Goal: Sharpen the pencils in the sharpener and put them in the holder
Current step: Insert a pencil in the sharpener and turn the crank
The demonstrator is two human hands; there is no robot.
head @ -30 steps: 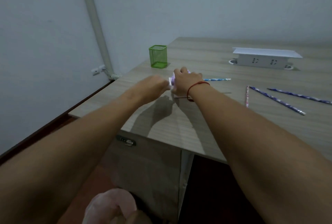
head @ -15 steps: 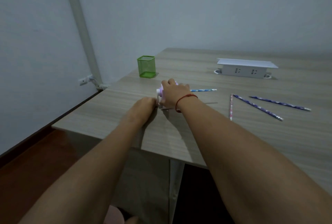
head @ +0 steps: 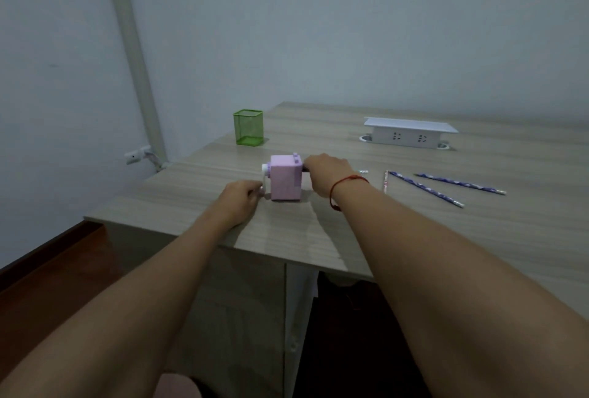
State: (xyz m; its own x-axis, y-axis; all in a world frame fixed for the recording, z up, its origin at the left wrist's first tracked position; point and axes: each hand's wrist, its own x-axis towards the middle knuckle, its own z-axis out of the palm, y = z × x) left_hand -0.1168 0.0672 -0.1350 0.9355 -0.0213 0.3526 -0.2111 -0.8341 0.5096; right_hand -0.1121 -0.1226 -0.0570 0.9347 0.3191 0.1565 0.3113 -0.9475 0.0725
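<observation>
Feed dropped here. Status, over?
Left hand grips crank. Right hand holds pencil in sharpener. Holder unobstructed, three pencils waiting.

Sharpener (head: 286,178): on the table's (head: 350,238) front-left part.
Crank (head: 264,183): sharpener's left side, in the left hand (head: 239,196).
Pencil (head: 363,171): sharpener's right side, under the right hand (head: 325,174).
Holder (head: 248,127): behind the sharpener.
Loose pencils (head: 426,189): right of the right hand.
Socket box (head: 409,135): behind them.

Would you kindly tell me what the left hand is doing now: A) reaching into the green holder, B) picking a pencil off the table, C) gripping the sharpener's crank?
C: the left hand curls its fingers round the crank of the pink sharpener; the right hand holds the pencil in it.
</observation>
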